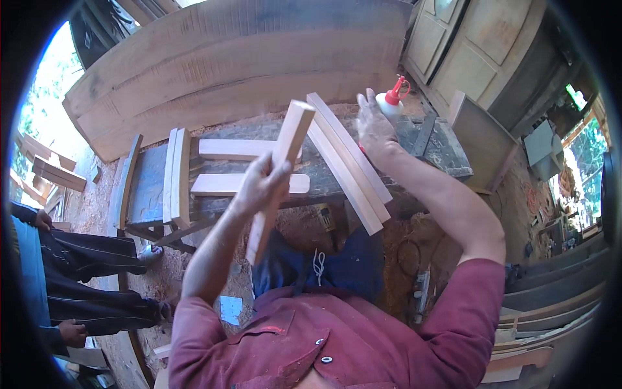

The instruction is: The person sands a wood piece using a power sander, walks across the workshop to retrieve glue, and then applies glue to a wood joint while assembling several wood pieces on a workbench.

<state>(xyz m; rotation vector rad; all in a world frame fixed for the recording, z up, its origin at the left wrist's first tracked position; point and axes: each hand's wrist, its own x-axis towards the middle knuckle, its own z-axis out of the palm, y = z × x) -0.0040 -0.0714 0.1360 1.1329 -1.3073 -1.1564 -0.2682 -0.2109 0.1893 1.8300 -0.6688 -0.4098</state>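
My left hand [267, 183] is wrapped round a pale wooden bar [293, 133], held up at a slant over the near side of the workbench [249, 167]. On the bench's right part, my right hand [376, 126] has its fingers stretched and apart, right beside a white glue bottle [391, 106] with a red nozzle cap; whether it touches the bottle I cannot tell. Between my hands, long wooden rails [346, 162] lie side by side, their near ends jutting past the bench edge. Left of the held bar rest two shorter wooden slats [227, 184], one with rounded corners.
More wooden strips [176, 175] lie across the bench's left end. A dark metal square [424, 135] lies right of the bottle. Behind the bench leans a large curved wooden panel [246, 71]. A person in dark trousers [97, 279] is at the left. Sawdust covers the floor.
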